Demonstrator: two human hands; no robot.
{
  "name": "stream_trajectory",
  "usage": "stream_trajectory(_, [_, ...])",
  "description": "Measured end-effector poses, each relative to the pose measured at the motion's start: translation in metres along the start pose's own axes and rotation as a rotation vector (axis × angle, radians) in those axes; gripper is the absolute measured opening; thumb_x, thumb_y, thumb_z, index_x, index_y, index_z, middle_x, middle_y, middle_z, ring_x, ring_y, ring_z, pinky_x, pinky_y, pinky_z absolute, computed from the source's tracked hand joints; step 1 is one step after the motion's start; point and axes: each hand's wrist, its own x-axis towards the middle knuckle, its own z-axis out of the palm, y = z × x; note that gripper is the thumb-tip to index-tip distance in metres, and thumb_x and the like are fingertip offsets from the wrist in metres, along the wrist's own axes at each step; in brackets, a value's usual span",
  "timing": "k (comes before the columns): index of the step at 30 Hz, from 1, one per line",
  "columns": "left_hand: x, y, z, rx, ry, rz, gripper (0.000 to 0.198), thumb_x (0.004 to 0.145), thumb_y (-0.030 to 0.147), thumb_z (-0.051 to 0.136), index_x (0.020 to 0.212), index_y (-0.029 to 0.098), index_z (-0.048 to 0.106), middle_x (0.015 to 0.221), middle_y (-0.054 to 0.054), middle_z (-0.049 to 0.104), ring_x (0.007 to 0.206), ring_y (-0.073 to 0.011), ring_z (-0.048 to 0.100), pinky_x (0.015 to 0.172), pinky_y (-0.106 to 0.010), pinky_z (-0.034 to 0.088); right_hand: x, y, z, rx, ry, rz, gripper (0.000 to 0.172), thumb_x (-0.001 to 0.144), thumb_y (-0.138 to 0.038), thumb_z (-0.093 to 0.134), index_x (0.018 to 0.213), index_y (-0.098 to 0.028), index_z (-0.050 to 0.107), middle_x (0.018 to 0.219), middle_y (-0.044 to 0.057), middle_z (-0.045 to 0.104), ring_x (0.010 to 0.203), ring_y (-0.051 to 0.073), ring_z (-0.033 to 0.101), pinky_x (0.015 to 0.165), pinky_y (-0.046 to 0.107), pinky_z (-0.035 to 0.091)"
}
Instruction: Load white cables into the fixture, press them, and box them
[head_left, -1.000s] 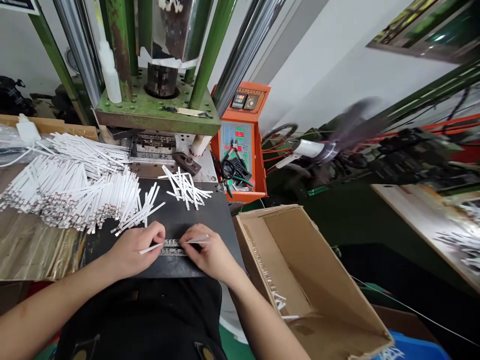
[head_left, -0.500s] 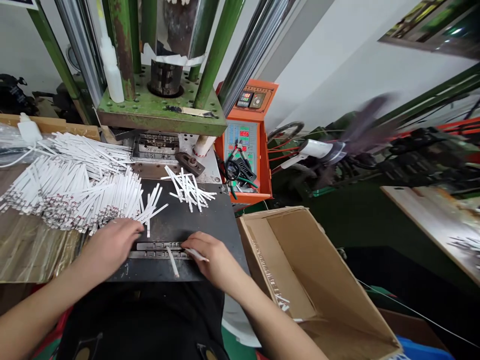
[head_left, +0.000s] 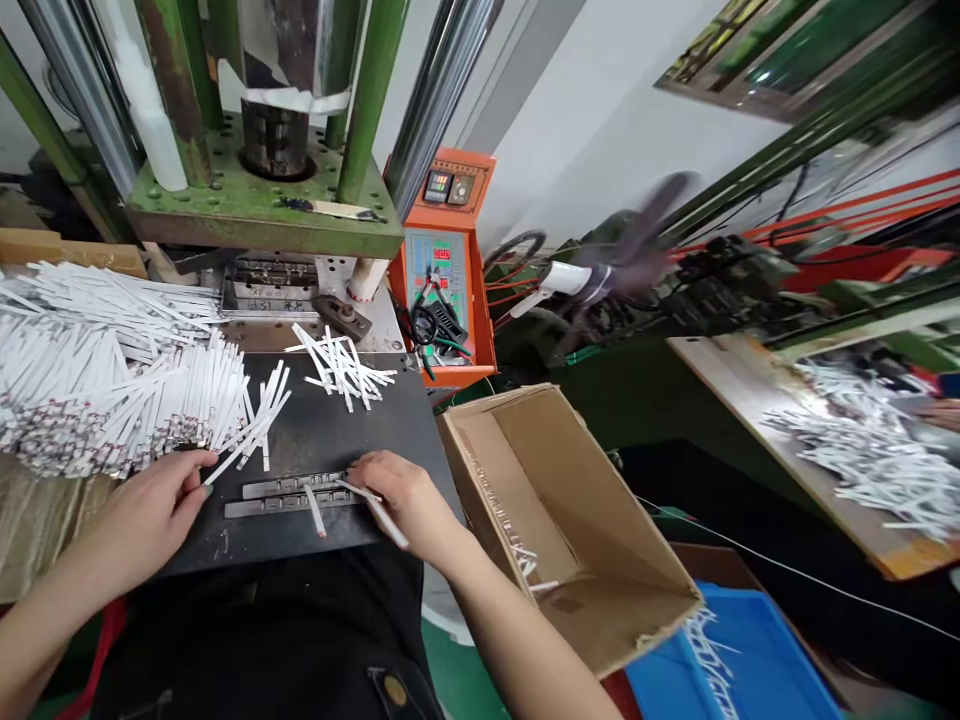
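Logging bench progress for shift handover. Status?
Right hand holding white strip at slotted metal jig. Left hand beside strip pile. Cardboard box open to the right.

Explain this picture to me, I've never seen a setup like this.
This view comes from a camera worn on the person's head, looking down at their own two hands. Ahead stands a green press with an orange control box beside it. On the black work surface lie a slotted metal jig and a small pile of white strips, with a larger heap of white strips to the left. The right hand holds a thin white strip; the left hand sits by the heap. An open cardboard box stands to the right.
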Motion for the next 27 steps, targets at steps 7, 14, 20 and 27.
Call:
stream_trajectory(7, [0.004,0.031,-0.005,-0.383,-0.068,0.148,0.025,0.092,0.04,0.046,0.1,0.021,0.061,0.101,-0.005,0.063,0.093,-0.0185,0.061,0.08,-0.025,0.048,0.011,-0.002,-0.001,-0.086,-0.143,0.003,0.016,0.094,-0.019,0.052,0.102,-0.018,0.065,0.09,0.008,0.067,0.083,0.02,0.061,0.076,0.031,0.049])
stream_trajectory(14, [0.026,0.059,0.016,-0.108,-0.057,0.332,0.012,0.088,0.025,0.044,0.084,0.02,0.055,0.08,0.001,0.065,0.07,-0.0141,0.061,0.066,-0.024,0.041,0.011,0.01,-0.003,0.104,-0.151,-0.007,0.019,0.095,-0.019,0.051,0.105,-0.018,0.067,0.095,0.009,0.066,0.092,0.02,0.06,0.082,0.032,0.049])
stream_trajectory(20, [0.025,0.064,0.021,0.106,0.018,0.549,0.014,0.087,0.013,0.037,0.084,0.021,0.048,0.061,0.003,0.056,0.053,-0.0141,0.055,0.052,-0.024,0.033,-0.007,0.028,-0.028,0.05,-0.098,0.048,0.027,0.097,-0.023,0.051,0.122,-0.021,0.06,0.109,0.012,0.06,0.106,0.025,0.053,0.094,0.044,0.047])
stream_trajectory(27, [0.03,0.071,0.023,0.165,-0.015,0.583,0.021,0.09,0.011,0.042,0.105,0.02,0.055,0.082,-0.001,0.067,0.069,-0.017,0.063,0.06,-0.027,0.043,-0.014,0.028,-0.021,-0.171,-0.057,-0.038,0.022,0.097,-0.015,0.043,0.11,-0.016,0.061,0.1,0.012,0.062,0.096,0.025,0.056,0.085,0.044,0.052])
